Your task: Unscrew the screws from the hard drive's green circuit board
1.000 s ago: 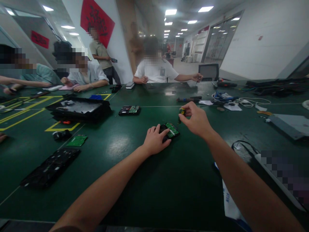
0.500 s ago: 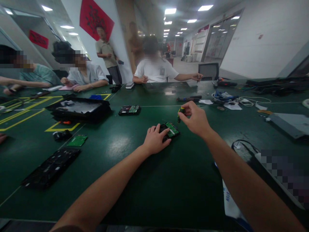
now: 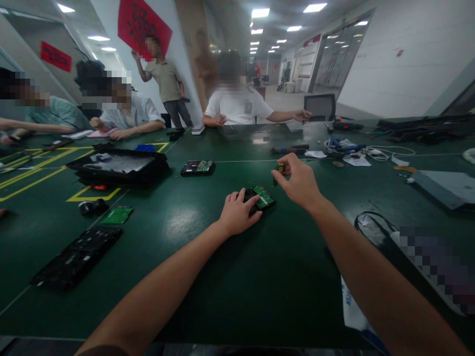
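Observation:
My left hand (image 3: pixel 239 213) lies over a hard drive (image 3: pixel 264 198), its fingers and thumb spread around the casing and holding it against the table. The drive's green circuit board faces up; my palm and fingers hide its left part. Just right of and above the drive, my right hand (image 3: pixel 297 179) is closed on a small screwdriver (image 3: pixel 281 170) with a black and yellow handle. The screwdriver points downward, and I cannot make out its tip or whether it touches anything.
A second hard drive (image 3: pixel 198 167) lies farther back, left of a black tray (image 3: pixel 122 165). At the left are a loose green circuit board (image 3: pixel 117 215) and a black panel (image 3: pixel 77 257). Cables (image 3: pixel 345 146) and a grey metal box (image 3: pixel 445 185) lie rightward. Co-workers sit across the table.
My hands keep nearly the same places on the hard drive and the screwdriver. The view has shifted slightly. A standing person in the background has raised an arm.

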### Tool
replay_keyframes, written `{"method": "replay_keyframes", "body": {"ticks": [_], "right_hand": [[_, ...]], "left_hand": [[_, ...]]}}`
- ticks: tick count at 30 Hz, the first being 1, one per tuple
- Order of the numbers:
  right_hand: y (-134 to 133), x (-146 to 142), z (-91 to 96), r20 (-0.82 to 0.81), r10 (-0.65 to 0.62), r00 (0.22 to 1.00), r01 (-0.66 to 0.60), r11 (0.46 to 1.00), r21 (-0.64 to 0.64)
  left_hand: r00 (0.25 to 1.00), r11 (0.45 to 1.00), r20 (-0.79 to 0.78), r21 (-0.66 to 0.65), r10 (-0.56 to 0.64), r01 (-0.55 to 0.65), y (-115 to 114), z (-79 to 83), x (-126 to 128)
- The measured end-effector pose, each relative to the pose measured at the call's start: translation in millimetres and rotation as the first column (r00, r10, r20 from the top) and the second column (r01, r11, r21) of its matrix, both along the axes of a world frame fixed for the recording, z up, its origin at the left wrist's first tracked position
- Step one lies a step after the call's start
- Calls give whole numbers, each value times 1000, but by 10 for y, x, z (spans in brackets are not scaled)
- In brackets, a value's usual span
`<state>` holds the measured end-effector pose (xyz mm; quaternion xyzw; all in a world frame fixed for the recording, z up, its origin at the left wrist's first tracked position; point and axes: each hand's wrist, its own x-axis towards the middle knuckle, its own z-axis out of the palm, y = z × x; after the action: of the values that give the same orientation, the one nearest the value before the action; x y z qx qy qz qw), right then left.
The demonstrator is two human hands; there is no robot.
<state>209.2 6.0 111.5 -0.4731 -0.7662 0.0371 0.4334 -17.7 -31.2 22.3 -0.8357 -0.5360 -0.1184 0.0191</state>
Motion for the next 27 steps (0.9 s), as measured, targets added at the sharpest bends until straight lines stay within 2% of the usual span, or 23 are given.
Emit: {"method": "replay_keyframes", "body": {"ticks": [9,16,23,27], "right_hand": [[-43,23,68,8,41,999,-40,997,-64],[-40,18,64,72,42,996,-40,999,-27],[-37,2,36,-38,-14,999,11,998,-63],[-24,28,53,5,0,1000,0,999,-37]], "left_hand": [[1000,1000,14,-11,-2,2,6,-12,-2],[1000,1000,7,-8,1,-1,-1,-3,5],[1000,1000,-7,-2,2,-2,-2,-6,4],[1000,1000,-4,-12,-5,5,4,-2,-1]]}}
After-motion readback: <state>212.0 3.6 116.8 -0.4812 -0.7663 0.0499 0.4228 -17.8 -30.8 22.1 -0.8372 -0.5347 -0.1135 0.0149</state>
